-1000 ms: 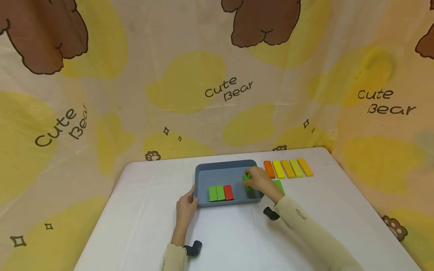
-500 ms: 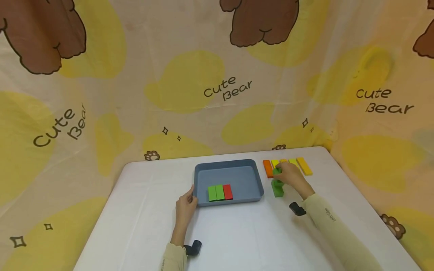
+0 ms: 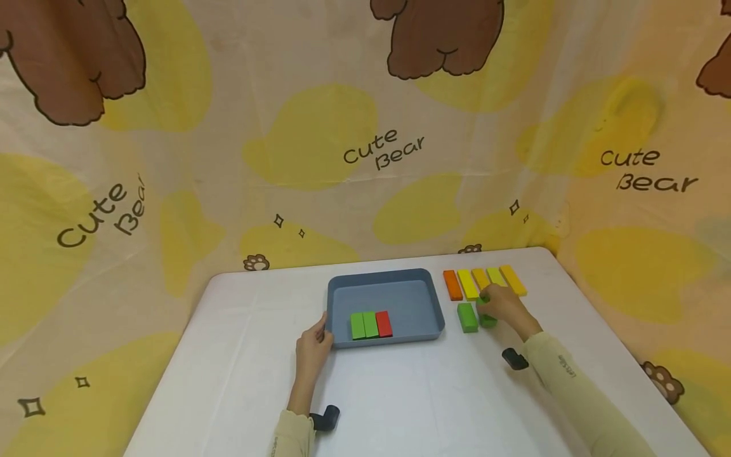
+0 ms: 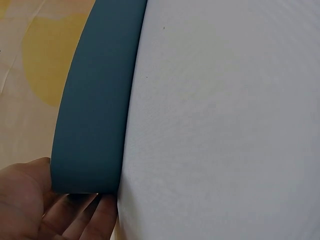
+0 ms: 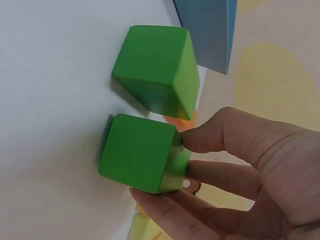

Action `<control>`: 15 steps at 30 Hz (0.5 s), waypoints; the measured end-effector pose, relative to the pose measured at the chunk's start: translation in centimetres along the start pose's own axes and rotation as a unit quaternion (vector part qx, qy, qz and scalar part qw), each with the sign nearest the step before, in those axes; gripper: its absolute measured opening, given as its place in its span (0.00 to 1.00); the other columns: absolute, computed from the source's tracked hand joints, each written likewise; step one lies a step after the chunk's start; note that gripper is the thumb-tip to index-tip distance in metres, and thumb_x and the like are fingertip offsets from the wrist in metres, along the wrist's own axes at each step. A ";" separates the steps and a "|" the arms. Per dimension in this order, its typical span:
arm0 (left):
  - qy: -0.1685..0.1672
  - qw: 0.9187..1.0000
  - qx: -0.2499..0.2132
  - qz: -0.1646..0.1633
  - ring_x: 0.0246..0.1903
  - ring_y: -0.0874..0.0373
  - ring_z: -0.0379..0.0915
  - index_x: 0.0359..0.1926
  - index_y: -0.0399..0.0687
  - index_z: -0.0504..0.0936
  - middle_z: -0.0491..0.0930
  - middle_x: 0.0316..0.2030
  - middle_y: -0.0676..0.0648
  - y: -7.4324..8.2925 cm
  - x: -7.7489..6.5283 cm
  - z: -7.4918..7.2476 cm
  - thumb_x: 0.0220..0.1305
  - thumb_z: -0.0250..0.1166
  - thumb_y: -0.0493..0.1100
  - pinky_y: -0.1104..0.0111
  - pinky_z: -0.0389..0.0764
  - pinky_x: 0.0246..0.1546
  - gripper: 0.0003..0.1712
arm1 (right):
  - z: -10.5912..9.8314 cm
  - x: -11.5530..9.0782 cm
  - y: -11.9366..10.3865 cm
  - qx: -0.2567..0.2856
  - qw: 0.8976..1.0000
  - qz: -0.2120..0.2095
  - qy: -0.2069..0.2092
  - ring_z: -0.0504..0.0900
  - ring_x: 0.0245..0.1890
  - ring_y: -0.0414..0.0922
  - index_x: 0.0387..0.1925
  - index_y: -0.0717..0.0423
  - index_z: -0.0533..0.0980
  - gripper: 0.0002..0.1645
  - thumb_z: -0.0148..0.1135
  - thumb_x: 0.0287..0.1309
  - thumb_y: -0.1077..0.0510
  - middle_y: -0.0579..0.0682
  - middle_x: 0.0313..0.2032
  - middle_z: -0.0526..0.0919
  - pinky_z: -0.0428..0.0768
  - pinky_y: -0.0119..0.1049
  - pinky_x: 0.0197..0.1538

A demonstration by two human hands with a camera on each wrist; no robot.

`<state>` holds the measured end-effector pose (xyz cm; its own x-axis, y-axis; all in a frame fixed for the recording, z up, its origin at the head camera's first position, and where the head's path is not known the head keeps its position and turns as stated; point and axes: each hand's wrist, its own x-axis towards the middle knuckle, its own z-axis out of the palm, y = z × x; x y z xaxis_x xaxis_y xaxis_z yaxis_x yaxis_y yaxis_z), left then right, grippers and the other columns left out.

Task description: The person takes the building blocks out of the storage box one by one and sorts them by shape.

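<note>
Over toward the worktop's far right corner, the right hand pinches a green block between thumb and fingers, just beside a second green block and on the near side of five coloured bars, though I can't quite make out whether the pinched one touches the surface. The left hand grips the blue-grey tray near its near left corner, two green blocks and a red one lined up inside along the near edge

Bright head view, dimmer wrist views, soft shadow beside green block
</note>
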<state>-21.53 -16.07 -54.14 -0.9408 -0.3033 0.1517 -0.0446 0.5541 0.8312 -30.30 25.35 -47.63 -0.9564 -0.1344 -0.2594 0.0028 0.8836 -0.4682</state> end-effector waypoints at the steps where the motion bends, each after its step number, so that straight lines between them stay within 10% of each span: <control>1: -0.001 1.000 0.000 -0.001 0.54 0.44 0.80 0.63 0.43 0.76 0.79 0.55 0.37 0.0 0.0 0.0 0.59 0.58 0.35 0.59 0.85 0.42 0.28 | 0.1 0.0 0.0 0.001 1.000 0.000 0.000 0.76 0.50 0.59 0.55 0.74 0.74 0.29 0.63 0.58 0.57 0.70 0.55 0.78 0.76 0.58 0.57; 15: -0.009 1.000 -0.008 -0.007 0.56 0.43 0.77 0.64 0.43 0.74 0.78 0.56 0.38 -0.1 0.0 -0.1 0.60 0.58 0.36 0.56 0.84 0.48 0.28 | 0.6 0.5 -0.2 -0.009 1.000 0.006 -0.018 0.77 0.48 0.58 0.57 0.74 0.72 0.29 0.63 0.59 0.58 0.70 0.55 0.77 0.77 0.56 0.55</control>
<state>-21.54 -16.19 -54.21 -0.9457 -0.2975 0.1310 -0.0526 0.5377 0.8415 -30.64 24.85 -48.21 -0.9449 -0.1398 -0.2960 0.0087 0.8933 -0.4495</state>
